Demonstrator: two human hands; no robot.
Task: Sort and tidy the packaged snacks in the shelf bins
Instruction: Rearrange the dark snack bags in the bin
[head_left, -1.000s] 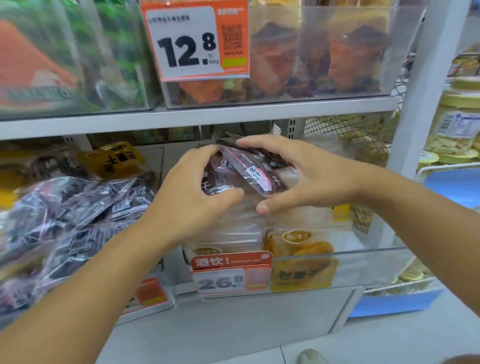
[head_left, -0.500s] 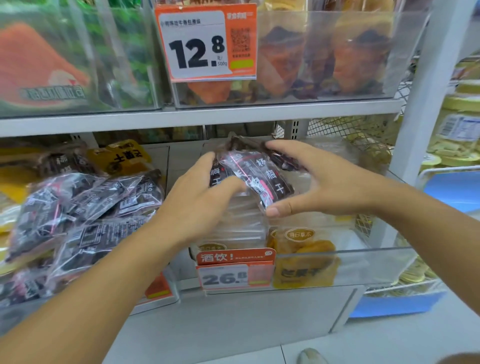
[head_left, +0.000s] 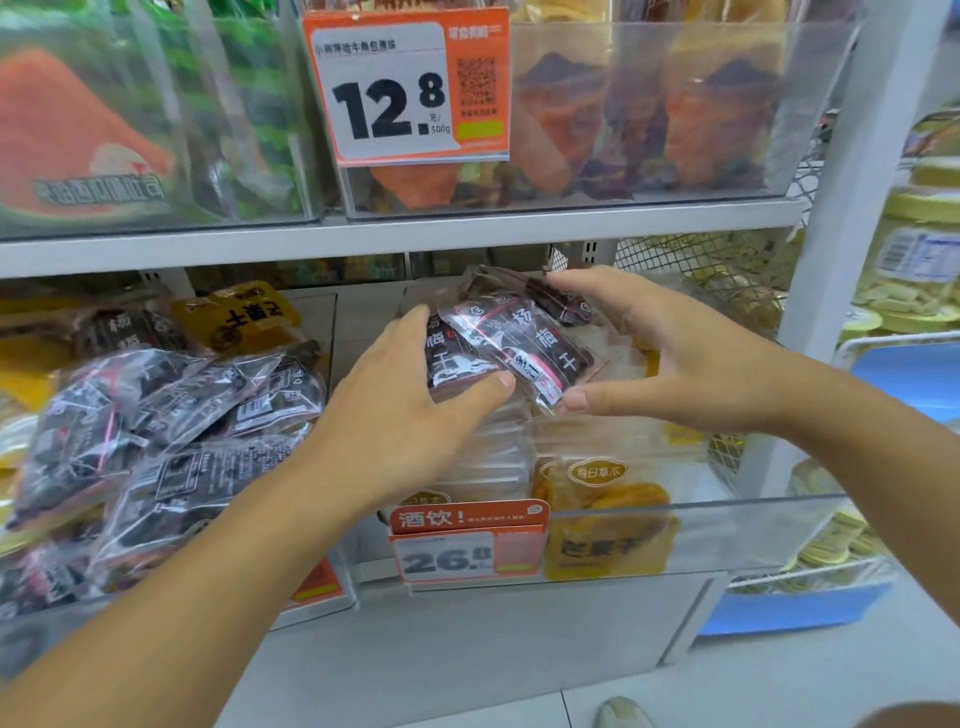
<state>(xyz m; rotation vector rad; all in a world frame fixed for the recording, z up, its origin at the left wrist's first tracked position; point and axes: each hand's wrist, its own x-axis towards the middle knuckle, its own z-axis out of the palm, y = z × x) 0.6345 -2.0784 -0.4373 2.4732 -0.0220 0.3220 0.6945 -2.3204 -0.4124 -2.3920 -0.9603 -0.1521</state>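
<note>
Snack packets (head_left: 506, 343), dark and film-wrapped, sat at the frame's centre, above the middle bin (head_left: 727, 525) with its 26.8 tag. From the left, more dark packs (head_left: 171, 441) filled the neighbouring bin. Next, the left hand (head_left: 410, 421) pinched the bundle's lower left, and the right hand (head_left: 691, 358) cupped its far side, fingers curled. They looked light, crinkly and slippery, best held by the edges. How many packets were stacked stayed unclear; hands hid their undersides.

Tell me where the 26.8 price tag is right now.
In the head view, the 26.8 price tag hangs on the front of the lower clear bin, below the left hand, just left of the yellow mango packet.
</note>
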